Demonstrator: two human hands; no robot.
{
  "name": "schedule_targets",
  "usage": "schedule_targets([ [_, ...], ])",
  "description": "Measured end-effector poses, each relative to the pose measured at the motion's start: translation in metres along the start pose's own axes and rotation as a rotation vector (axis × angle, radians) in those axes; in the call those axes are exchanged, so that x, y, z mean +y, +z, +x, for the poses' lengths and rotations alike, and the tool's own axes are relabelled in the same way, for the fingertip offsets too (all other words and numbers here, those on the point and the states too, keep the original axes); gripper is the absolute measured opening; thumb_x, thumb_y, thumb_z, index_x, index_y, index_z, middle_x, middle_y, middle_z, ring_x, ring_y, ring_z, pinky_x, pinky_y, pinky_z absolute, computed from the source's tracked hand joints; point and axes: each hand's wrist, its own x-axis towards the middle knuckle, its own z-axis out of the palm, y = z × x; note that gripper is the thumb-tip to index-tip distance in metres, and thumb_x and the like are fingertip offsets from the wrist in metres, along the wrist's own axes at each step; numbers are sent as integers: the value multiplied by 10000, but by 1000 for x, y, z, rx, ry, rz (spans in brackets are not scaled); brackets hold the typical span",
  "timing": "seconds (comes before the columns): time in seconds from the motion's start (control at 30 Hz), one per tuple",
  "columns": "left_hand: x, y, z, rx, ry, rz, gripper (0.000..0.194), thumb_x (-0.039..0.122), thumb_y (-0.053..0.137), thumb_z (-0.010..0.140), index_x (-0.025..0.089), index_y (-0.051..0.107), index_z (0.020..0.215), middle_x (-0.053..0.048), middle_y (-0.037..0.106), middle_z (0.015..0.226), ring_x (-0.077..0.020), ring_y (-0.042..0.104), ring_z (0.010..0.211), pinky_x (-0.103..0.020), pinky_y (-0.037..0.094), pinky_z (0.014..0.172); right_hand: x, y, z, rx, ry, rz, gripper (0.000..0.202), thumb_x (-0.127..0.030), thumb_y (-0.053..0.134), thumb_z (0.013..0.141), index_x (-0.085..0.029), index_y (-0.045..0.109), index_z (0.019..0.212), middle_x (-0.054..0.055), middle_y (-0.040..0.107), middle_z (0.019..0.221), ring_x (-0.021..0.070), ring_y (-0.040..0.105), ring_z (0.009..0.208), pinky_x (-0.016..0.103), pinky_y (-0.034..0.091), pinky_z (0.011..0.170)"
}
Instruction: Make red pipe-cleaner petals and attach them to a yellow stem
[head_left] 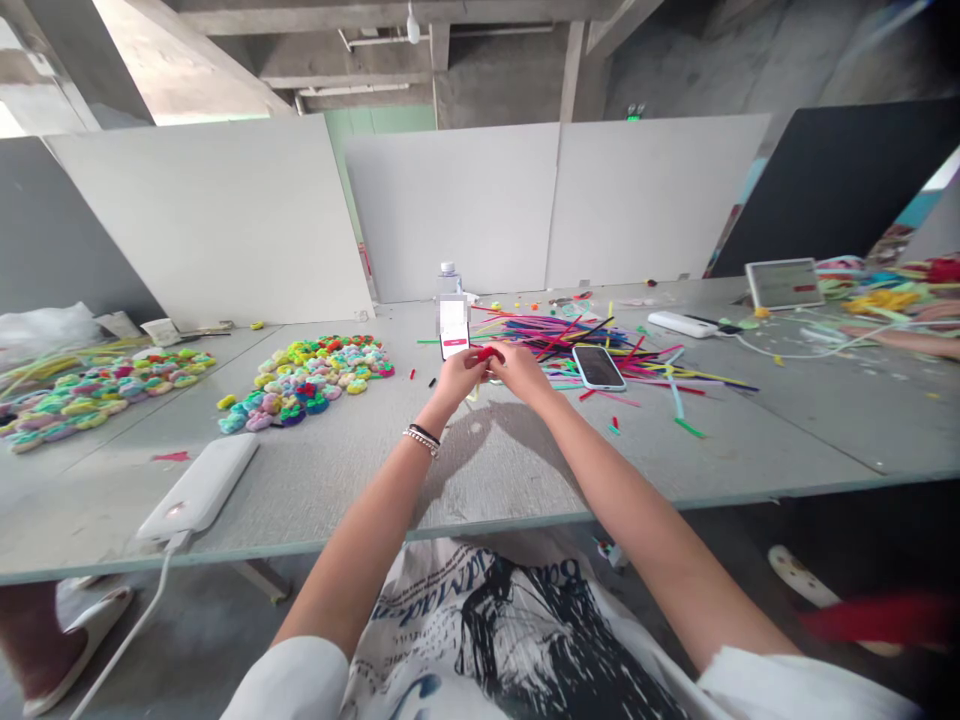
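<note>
Fingers [475,361] of the left hand [457,374] and right hand [523,372] pinch a red fuzzy piece [490,354], left of the flat phone [598,368]

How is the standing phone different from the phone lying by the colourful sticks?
The standing phone is on end; the lying phone rests face up. The standing phone's screen glows mostly white; the lying phone's looks dark. Both have their screens showing.

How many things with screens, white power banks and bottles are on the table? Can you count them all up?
Screens: 3 (upright phone, flat phone, propped device)
White power banks: 2 (near-left power bank, far-right power bank)
Bottles: 1 (bottle behind the upright phone)
Total: 6 that I can make out
</note>
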Motion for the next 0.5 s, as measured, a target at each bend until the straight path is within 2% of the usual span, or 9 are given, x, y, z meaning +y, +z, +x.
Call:
schedule_targets([
  [0.23,0,0,2,21,7,53,218,39,591,734,92,705,911,-60,726,809,-112,644,644,-227,524,635,0,0,0,-16,5,36,300,-156,462,858,-198,685,1053,64,728,915,209,638,812,268,439,718],
  [0.5,-4,2,5,88,27,120,260,36,585,747,88,691,978,-79,739,844,-136,679,676,-260,556,675,7,6,5,26,101,71,255,-194,517,848,-173,691,1033,77,726,908,218,646,827,281,459,729],
])
